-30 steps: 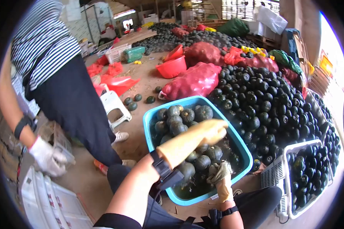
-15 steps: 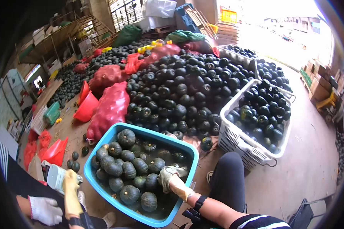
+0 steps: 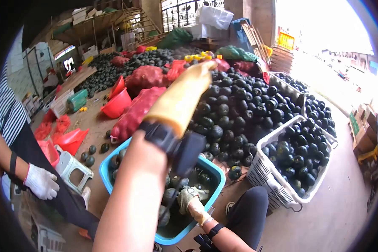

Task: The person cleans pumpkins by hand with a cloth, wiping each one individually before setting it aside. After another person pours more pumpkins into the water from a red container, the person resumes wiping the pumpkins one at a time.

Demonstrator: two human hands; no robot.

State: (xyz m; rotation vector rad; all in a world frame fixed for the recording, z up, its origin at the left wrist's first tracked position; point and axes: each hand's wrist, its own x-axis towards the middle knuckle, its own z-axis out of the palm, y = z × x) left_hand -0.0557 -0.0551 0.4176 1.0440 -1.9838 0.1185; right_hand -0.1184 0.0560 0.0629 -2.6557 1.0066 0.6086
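My left hand (image 3: 199,74), in a long yellowish glove, is raised and stretched forward in front of the dark green squash pile (image 3: 235,109); its fingers are too unclear to read, and no held object shows. My right hand (image 3: 191,199), in a wet, dirty glove, is low inside the blue tub (image 3: 221,178). Its fingers look spread towards the right, beside a squash (image 3: 169,196) in murky water. My left forearm covers much of the tub and the squashes in it.
A white crate (image 3: 262,180) full of squashes stands right of the tub. Red net sacks (image 3: 136,111) and red basins (image 3: 116,105) lie left of the pile. Another person's white-gloved hand (image 3: 42,182) is at the left, near a pale stool (image 3: 73,170).
My left hand has risen from beside the tub's left edge to far forward, across the view. My right hand remains in the tub. The view has turned left.
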